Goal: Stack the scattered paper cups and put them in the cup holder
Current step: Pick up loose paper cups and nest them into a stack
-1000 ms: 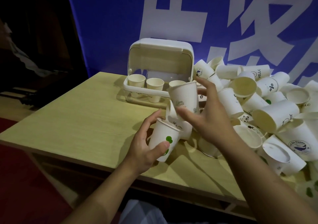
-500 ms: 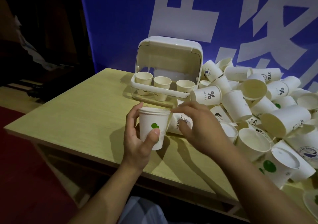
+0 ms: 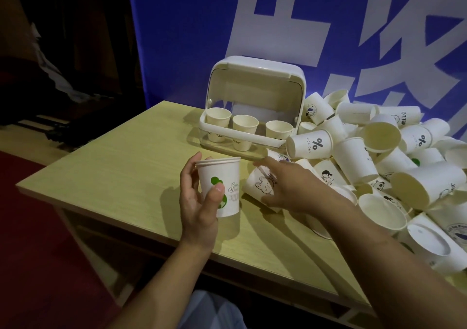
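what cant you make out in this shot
Head view only:
- Stack in the left hand: two rims show, but the cup count inside is hidden.
- Bear cup: its far side is covered by the right hand.
- Cup pile: cut off by the right edge.
- Cup holder: its rear floor is hidden by three cups.

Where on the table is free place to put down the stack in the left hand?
Bare tabletop lies left of the cup holder and the left hand. To the right, the cup pile crowds it.
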A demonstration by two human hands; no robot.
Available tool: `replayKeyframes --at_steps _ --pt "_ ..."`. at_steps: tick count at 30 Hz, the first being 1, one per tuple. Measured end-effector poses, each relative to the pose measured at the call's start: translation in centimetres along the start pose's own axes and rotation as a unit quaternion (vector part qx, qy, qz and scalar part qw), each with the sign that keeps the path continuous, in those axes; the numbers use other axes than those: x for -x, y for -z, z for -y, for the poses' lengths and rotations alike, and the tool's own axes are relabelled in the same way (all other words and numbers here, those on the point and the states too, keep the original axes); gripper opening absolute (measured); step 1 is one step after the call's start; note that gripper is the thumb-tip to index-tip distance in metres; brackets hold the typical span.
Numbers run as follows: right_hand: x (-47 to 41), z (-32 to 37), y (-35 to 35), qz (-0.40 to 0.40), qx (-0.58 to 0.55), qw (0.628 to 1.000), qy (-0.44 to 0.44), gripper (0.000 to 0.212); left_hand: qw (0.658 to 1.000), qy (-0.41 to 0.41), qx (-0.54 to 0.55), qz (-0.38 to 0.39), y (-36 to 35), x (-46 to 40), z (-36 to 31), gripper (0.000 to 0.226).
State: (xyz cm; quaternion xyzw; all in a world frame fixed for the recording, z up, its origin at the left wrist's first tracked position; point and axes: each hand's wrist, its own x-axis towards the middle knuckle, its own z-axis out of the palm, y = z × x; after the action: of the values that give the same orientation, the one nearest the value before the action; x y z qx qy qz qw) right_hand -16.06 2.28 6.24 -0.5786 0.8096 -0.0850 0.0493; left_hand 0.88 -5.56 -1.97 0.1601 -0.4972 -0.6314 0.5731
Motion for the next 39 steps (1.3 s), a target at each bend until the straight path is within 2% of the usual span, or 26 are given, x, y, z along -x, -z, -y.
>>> replayKeyframes --at_steps 3,5,7,9,12,14,16,19,22,25,28,32,35,37,39 --pt "0.9 -0.5 1.7 -0.123 -0.167 0.978 -0.002 0.075 0.998 -0.018 -0.033 0.054 -0.1 0.0 -0.3 0.068" --pt "1.8 -0.5 3.3 -0.207 -0.278 0.938 -0.003 0.075 0.989 -0.031 -0.088 0.114 -0.5 0.2 -0.4 0.071" --pt "2.8 -0.1 4.3 -0.258 -0.367 0.894 0.007 0.075 0.974 -0.032 -0.143 0.174 -1.3 0.3 -0.4 0.074" --pt "3.6 0.6 4.5 -0.268 -0.422 0.866 0.019 0.074 0.962 -0.028 -0.174 0.209 -2.5 0.0 -0.5 0.075" --pt "3.9 1.2 3.8 -0.253 -0.446 0.858 0.025 0.071 0.955 -0.058 -0.188 0.222 -4.6 -1.5 -0.8 0.085" --pt "3.6 1.1 3.4 -0.282 -0.441 0.852 0.009 0.063 0.952 -0.081 -0.192 0.225 -5.8 -3.0 -0.8 0.091" --pt "3.2 0.7 3.4 -0.302 -0.427 0.852 -0.011 0.047 0.956 -0.087 -0.174 0.218 -6.6 -4.5 -0.6 0.093" --pt "3.0 0.0 3.6 -0.239 -0.364 0.899 -0.037 0.042 0.959 -0.091 -0.165 0.21 -6.6 -5.9 0.2 0.085" --pt "3.2 -0.7 4.9 -0.142 -0.217 0.965 -0.036 0.044 0.965 -0.09 -0.147 0.198 -5.9 -5.5 1.3 0.073" --pt "1.9 -2.3 7.5 -0.112 -0.058 0.992 -0.029 0.048 0.962 -0.11 -0.138 0.21 -5.4 -5.3 1.9 0.067" --pt "-1.1 -4.8 9.0 -0.083 0.096 0.992 -0.014 0.058 0.955 -0.095 -0.153 0.234 -4.8 -5.5 2.4 0.073" --pt "-4.5 -7.6 8.5 -0.001 0.249 0.968 0.017 0.077 0.948 -0.073 -0.162 0.263 -4.5 -5.2 3.0 0.077" --pt "-5.6 -8.6 7.7 0.008 0.294 0.955 0.04 0.079 0.948 -0.068 -0.162 0.267 -4.7 -5.0 2.9 0.076" --pt "-5.8 -8.6 7.8 -0.023 0.307 0.95 0.058 0.078 0.947 -0.06 -0.163 0.271 -4.7 -5.0 3.0 0.076" --pt "-5.4 -8.0 8.6 -0.08 0.235 0.967 0.065 0.078 0.947 -0.058 -0.162 0.272 -4.6 -5.1 3.0 0.077"
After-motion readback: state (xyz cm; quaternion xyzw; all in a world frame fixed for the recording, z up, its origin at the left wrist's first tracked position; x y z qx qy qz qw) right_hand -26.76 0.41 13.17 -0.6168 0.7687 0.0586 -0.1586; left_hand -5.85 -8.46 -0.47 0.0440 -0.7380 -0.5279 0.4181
